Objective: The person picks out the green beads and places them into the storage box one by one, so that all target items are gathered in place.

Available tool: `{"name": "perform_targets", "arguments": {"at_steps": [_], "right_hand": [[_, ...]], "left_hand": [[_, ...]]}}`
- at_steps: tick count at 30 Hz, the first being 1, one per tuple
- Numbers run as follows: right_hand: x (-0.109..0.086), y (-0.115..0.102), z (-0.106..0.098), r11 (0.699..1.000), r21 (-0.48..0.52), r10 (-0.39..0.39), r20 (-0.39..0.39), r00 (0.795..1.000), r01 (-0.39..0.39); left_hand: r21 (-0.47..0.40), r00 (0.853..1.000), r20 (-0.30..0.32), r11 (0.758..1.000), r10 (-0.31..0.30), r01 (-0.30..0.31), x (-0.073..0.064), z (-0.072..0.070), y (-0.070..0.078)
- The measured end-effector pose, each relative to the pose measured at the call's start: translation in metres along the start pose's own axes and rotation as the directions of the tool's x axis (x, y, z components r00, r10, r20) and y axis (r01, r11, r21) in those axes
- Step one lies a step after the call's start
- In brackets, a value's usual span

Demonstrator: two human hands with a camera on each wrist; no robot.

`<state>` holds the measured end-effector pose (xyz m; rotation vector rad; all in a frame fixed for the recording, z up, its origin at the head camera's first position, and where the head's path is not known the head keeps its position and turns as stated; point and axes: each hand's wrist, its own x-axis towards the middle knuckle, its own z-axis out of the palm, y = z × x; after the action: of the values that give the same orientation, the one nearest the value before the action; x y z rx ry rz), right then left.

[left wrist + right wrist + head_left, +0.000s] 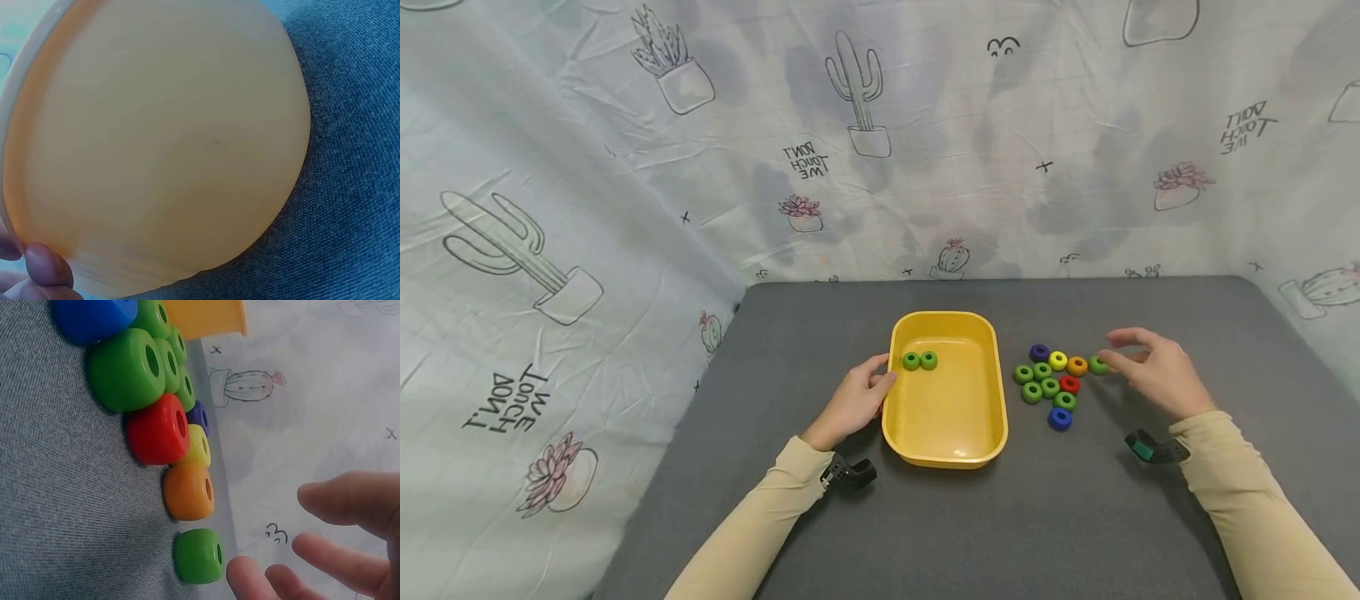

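My left hand [856,398] is at the left side of the yellow tray [951,460], with fingers and thumb pinching its rim. In the left wrist view the tray's outer wall [175,137] fills most of the picture. Two green beads [920,361] lie inside the tray near its left wall. My right hand [1165,371] hovers at the right of the loose beads, thumb and fingers apart with nothing between them. Its fingertips are close to a single green bead [199,556], which sits beside an orange bead [189,492].
Right of the tray, a cluster holds several green beads [1041,372], a purple bead [1039,352], a yellow bead [1057,360], a red bead [1070,384] and a blue bead [1060,418]. A cactus-print curtain [925,192] hangs behind the grey table [962,533].
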<state>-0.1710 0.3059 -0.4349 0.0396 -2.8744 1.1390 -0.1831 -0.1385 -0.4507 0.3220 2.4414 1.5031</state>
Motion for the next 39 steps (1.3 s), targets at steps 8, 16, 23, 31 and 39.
{"name": "perform_targets", "arguments": {"at_steps": [8, 16, 23, 31, 39], "right_hand": [[0.001, 0.005, -0.001, 1.000, -0.012, 0.007, 0.007, 1.000, -0.007], [0.004, 0.010, 0.000, 0.999, -0.024, 0.043, 0.029, 0.999, -0.043], [0.004, 0.015, 0.000, 0.998, -0.030, 0.054, 0.012, 0.998, -0.054], [0.008, 0.019, 0.002, 0.998, -0.036, 0.045, 0.061, 0.997, -0.043], [0.008, 0.022, 0.010, 1.000, -0.020, 0.019, 0.119, 0.993, -0.016]], "left_hand": [[-0.009, 1.000, -0.003, 1.000, -0.010, 0.009, -0.001, 0.001, 0.001], [-0.006, 1.000, -0.009, 1.000, -0.012, 0.012, 0.000, 0.001, 0.001], [-0.017, 1.000, -0.003, 1.000, -0.005, 0.005, 0.000, 0.002, 0.000], [-0.018, 1.000, -0.012, 1.000, -0.009, 0.009, 0.001, 0.002, 0.001], [-0.011, 1.000, -0.011, 1.000, -0.016, 0.016, 0.000, 0.002, 0.001]]}}
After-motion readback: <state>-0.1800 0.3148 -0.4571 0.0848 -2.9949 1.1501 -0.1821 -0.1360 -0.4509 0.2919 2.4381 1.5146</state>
